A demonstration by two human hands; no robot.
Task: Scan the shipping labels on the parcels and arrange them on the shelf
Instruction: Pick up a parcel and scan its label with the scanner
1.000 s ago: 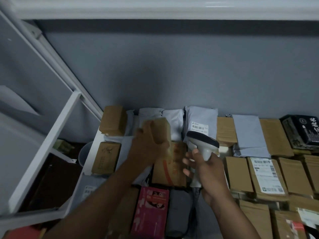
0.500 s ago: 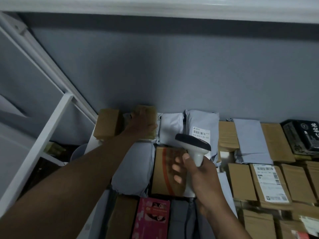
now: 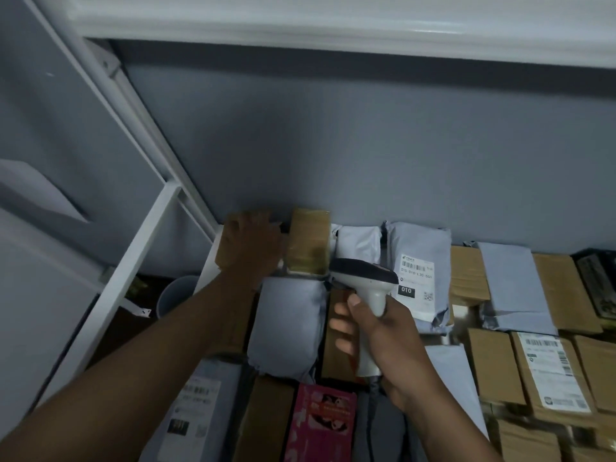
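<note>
Parcels lie packed together on the white shelf (image 3: pixel 209 261) against the grey wall. My left hand (image 3: pixel 250 248) rests on the brown corner box (image 3: pixel 222 258) at the back left, fingers bent over its top. Just right of it stands a small taped brown box (image 3: pixel 308 241), free of the hand. My right hand (image 3: pixel 383 345) grips the handle of the white barcode scanner (image 3: pixel 363 278), whose dark head points toward the back row. Behind the scanner lies a grey mailer (image 3: pixel 416 248) with a white shipping label.
A grey mailer (image 3: pixel 286 325) and a pink box (image 3: pixel 320 425) lie in front of my arms. Brown boxes, one labelled (image 3: pixel 550 371), fill the right side. A white rack upright (image 3: pixel 133 278) slants at left, with a grey bucket (image 3: pixel 173 295) below it. Another shelf board (image 3: pixel 333 25) runs overhead.
My left hand carried the small taped box to the back row, let it go and moved left onto the corner box. The scanner hand stayed roughly in place.
</note>
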